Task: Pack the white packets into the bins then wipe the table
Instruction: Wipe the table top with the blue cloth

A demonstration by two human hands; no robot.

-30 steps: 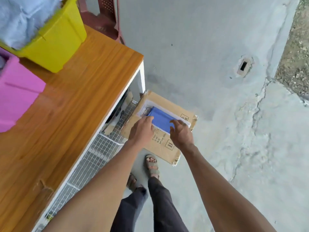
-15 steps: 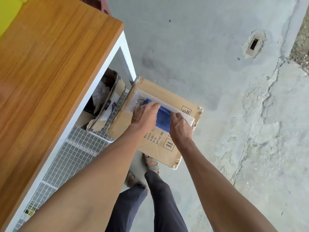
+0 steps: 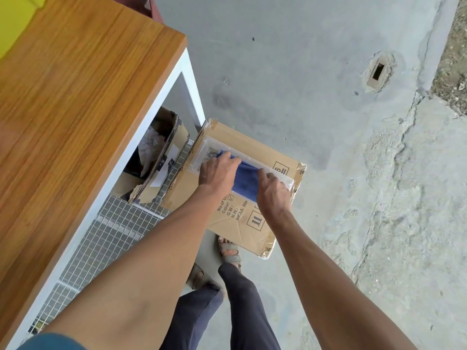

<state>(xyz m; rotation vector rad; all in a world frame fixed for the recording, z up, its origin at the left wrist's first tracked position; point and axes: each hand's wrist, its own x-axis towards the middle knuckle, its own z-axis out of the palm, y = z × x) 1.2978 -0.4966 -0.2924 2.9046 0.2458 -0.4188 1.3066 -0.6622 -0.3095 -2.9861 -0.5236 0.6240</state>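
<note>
From the head view, the left grip [image 3: 219, 170] curls its fingers over the near-left end of a blue cloth [image 3: 246, 183] and holds it, knuckles up, fingertips tucked at the cloth's far edge. The right grip [image 3: 273, 192] does the same at the cloth's right end, fingers bent down over the fabric and pinching it. The cloth lies in a shallow clear plastic tray [image 3: 284, 178], which rests on top of a cardboard box [image 3: 242, 147] standing on the grey concrete floor [image 3: 290, 59]. The box sits just beside the corner leg of the wooden counter [image 3: 83, 102], with printed shipping marks on its near face. A yellow bin [image 3: 15, 24] shows only as a corner at the counter's far left edge; what it holds cannot be told. Under the counter, a wire-mesh shelf [image 3: 108, 236] carries an open carton [image 3: 161, 157] with crumpled paper inside. The person's dark trousers and sandalled feet stand between the shelf and the box.
</note>
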